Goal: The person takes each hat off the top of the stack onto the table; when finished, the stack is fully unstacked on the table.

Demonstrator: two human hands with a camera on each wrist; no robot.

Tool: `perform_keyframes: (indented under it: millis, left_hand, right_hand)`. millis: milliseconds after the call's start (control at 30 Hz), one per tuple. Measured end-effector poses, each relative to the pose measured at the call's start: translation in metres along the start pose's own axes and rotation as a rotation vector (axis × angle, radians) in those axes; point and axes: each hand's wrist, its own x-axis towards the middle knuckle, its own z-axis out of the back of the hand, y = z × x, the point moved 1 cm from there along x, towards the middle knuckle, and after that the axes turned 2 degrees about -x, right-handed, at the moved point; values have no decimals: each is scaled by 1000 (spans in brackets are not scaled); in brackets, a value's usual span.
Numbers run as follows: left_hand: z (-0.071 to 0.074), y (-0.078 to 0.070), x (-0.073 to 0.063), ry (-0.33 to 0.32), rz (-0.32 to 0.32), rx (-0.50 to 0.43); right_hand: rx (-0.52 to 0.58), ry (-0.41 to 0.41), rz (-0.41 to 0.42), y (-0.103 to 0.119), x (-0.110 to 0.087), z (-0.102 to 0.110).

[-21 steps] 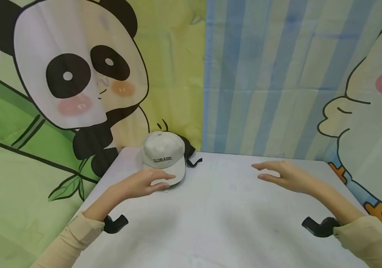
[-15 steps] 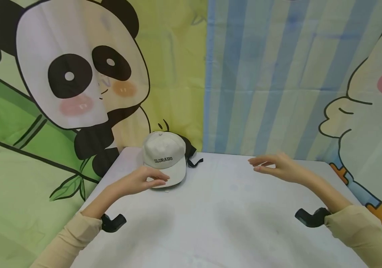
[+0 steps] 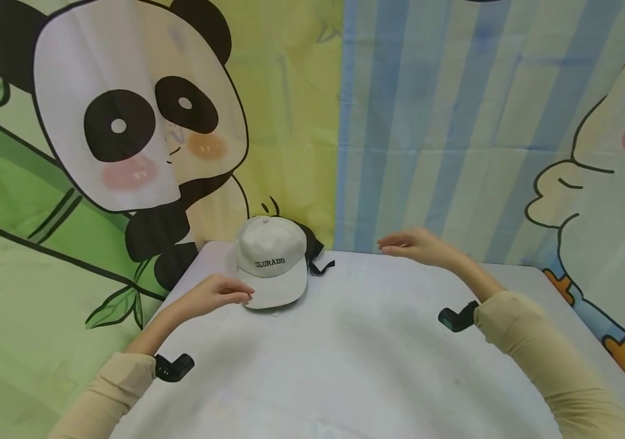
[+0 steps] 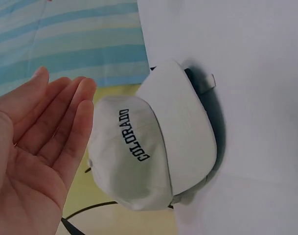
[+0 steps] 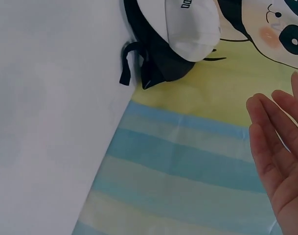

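A pale cap (image 3: 271, 247) lettered COLORADO sits at the back left of the white table, its brim toward me. Behind it shows a black fabric thing (image 3: 313, 241) with a loose strap, largely hidden by the cap. My left hand (image 3: 208, 296) hovers by the left side of the brim, fingertips overlapping its edge in the head view. In the left wrist view that hand's palm (image 4: 36, 161) holds nothing, its fingers loosely extended. Over the table's back part, right of the cap, my right hand (image 3: 422, 247) hangs in the air with relaxed fingers and nothing in them.
The white table (image 3: 317, 366) ends at a panda-printed cloth (image 3: 120, 201) on the left and a blue striped cloth (image 3: 433, 122) behind. Another cartoon print (image 3: 608, 244) stands along the right side. A black camera mount (image 3: 175, 367) juts from the left wrist, another (image 3: 457, 317) from the right.
My right hand has moved leftward and farther up over the table. The left hand has drawn a little left, off the middle of the brim. The cap has stayed in place.
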Motion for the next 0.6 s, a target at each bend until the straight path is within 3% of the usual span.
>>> perform_keyframes:
  millis: [200, 300, 433, 600]
  left_hand:
    - [0, 20, -6, -25, 4, -50]
    - [-2, 33, -7, -33, 36, -100]
    - [-6, 49, -6, -39, 137, -186]
    - [-12, 63, -6, -49, 179, -246]
  right_hand:
    - [25, 12, -48, -9, 28, -7]
    - [28, 24, -55, -12, 43, -13]
    - [51, 49, -43, -18, 64, -25]
    - [77, 46, -43, -25, 88, -41]
